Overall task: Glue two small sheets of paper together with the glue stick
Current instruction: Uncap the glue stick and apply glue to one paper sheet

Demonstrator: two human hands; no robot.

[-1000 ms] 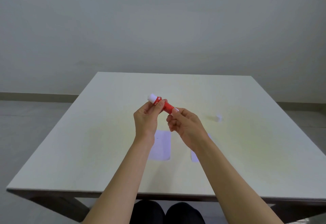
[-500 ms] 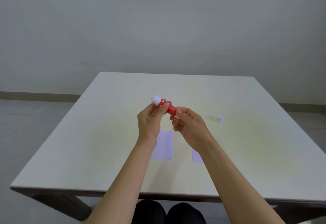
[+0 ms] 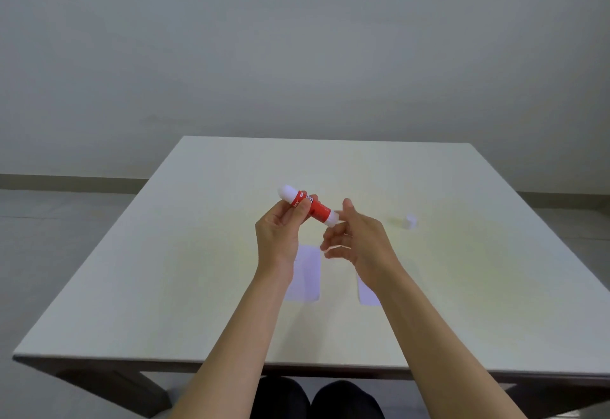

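Left hand point(image 3: 280, 237) pinches glue stick point(image 3: 308, 206) (tilted) above table point(image 3: 462, 286) centre.

Two paper sheets point(image 3: 305, 273) point(image 3: 367, 293) lie side by side on your bench point(image 3: 198, 253); glue stick point(image 3: 313, 208) above them, cap point(image 3: 410, 221) far right.

- The red plastic glue stick with white ends point(image 3: 312, 205) carries white lettering on its barrel, partly covered by the left hand's fingers point(image 3: 302, 210) and too blurred to read.
- No other writing shows.
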